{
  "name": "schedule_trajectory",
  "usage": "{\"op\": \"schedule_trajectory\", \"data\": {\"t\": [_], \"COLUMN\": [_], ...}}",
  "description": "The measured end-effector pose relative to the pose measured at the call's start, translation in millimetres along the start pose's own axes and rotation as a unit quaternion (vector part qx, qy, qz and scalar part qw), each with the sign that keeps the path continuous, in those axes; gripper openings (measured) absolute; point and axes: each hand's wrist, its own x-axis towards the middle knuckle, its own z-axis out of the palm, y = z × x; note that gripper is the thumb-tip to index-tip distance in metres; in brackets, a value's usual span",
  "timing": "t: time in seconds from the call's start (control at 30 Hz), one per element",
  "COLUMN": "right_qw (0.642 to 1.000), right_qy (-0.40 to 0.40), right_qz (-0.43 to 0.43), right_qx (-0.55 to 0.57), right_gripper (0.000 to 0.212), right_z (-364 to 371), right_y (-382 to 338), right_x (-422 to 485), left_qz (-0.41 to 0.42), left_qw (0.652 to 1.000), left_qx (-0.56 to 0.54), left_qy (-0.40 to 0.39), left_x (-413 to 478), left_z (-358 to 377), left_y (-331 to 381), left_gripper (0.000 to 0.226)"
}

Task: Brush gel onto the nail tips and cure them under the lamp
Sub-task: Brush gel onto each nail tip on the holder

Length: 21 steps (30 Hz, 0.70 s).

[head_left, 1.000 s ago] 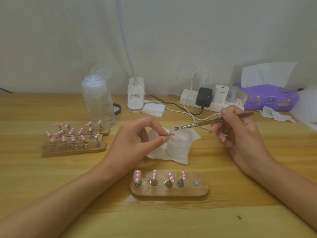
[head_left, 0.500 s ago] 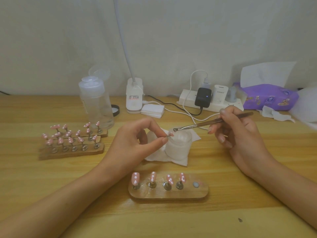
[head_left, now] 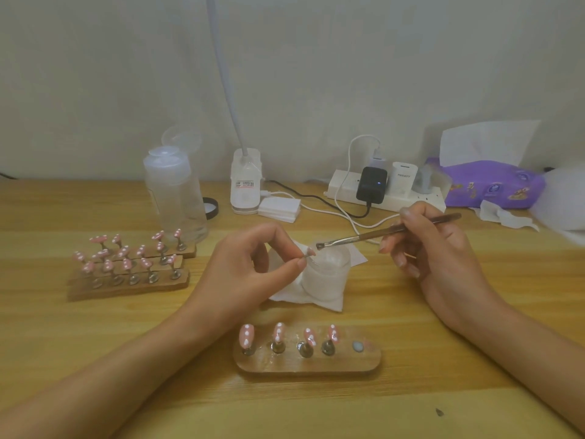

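While I am standing beside the pale wooden table, the person's left hand is pinching a small pink nail tip between thumb and forefinger, with the other fingers curling loosely behind. The tip seems to be sitting on a short stem, though it is too small to be sure. The right hand is gripping a slender metal-handled brush pen-fashion, fingers closing round the rear part of the shaft.

Everything is turning on how brush and tip are lying. The brush's long axis is slanting from its dark head, low on the left, up to the right past the knuckles. That head is hovering just right of the held tip and a little above it, very near, but I cannot tell whether they are touching. Both are hanging over the mouth of the frosted white jar, which is standing on a crumpled white paper. The nail tip is pointing out from the left fingertips toward the brush, so I judge the right hand is the one doing the stroking while the left is steadying.

Nearer me, a rounded wooden holder is carrying four dotted pink tips and one empty socket, probably the held tip's place. The white gooseneck lamp is waiting well behind, against the wall.
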Motion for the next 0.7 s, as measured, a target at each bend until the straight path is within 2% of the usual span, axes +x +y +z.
{"op": "schedule_trajectory", "data": {"t": [0.1, 0.23, 0.37, 0.5, 0.7], "right_qw": [1.000, 1.000, 1.000, 1.000, 1.000], "right_qy": [-0.020, 0.003, -0.024, -0.006, -0.023], "right_qz": [-0.001, 0.004, -0.003, -0.002, -0.010], "right_qx": [-0.008, 0.000, -0.010, -0.012, -0.018], "right_gripper": [0.023, 0.023, 0.022, 0.023, 0.024], "right_z": [1.1, 0.8, 1.9, 1.1, 2.4], "right_y": [-0.1, 0.3, -1.3, -0.6, 0.0], "right_x": [-1.0, -0.1, -0.6, -1.1, -1.2], "left_qz": [0.000, -0.003, -0.003, -0.007, -0.006], "left_qw": [1.000, 1.000, 1.000, 1.000, 1.000], "left_qx": [-0.001, -0.006, -0.004, -0.011, -0.013], "left_qy": [0.001, 0.000, -0.002, -0.003, -0.001], "left_x": [-0.2, 0.2, 0.3, -0.2, 0.6], "left_z": [0.2, -0.1, -1.1, -1.2, -1.5], "left_y": [0.3, 1.3, 2.3, 2.8, 2.2], "left_gripper": [0.018, 0.017, 0.015, 0.014, 0.014]}}
